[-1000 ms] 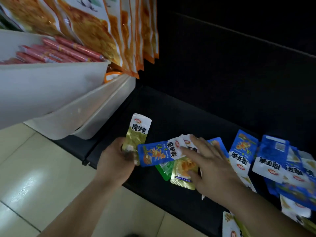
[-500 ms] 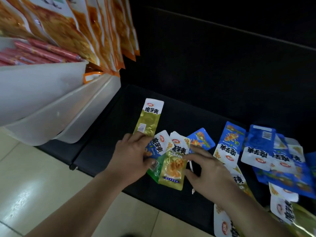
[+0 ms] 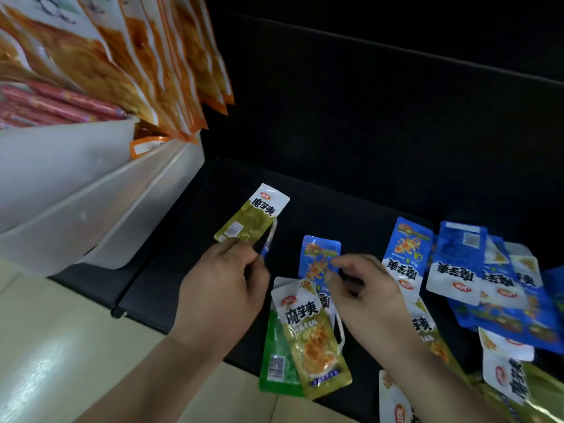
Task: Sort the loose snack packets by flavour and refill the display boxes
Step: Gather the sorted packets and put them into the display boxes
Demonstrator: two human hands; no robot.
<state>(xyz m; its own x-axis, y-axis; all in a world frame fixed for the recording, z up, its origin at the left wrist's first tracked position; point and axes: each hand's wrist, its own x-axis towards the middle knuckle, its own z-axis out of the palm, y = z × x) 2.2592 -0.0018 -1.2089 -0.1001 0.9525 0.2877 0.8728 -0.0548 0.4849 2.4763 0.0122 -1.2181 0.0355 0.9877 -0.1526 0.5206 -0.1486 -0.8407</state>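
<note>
My left hand [image 3: 222,288] is closed on a gold packet [image 3: 251,215] held upright, with a thin blue packet [image 3: 268,242] edge-on beside it in the same grip. The fingertips of my right hand [image 3: 363,297] pinch the right edge of a blue packet [image 3: 319,254] lying on the black shelf [image 3: 320,203]. Between the hands, a gold packet with an orange picture [image 3: 314,340] lies on top of a green packet [image 3: 274,358]. A pile of blue packets [image 3: 457,264] spreads to the right, with gold ones [image 3: 518,389] at the lower right.
White plastic bins [image 3: 91,209] jut out at the left, one holding red sausages [image 3: 61,105]. Large orange snack bags [image 3: 137,56] hang above them. Pale floor tiles [image 3: 61,346] lie below the shelf's front edge. The shelf back is dark.
My left hand has lifted off the packets on the shelf, holding the gold and thin blue packets. The gold-on-green pair now lies uncovered, and my right hand has shifted onto the blue packet.
</note>
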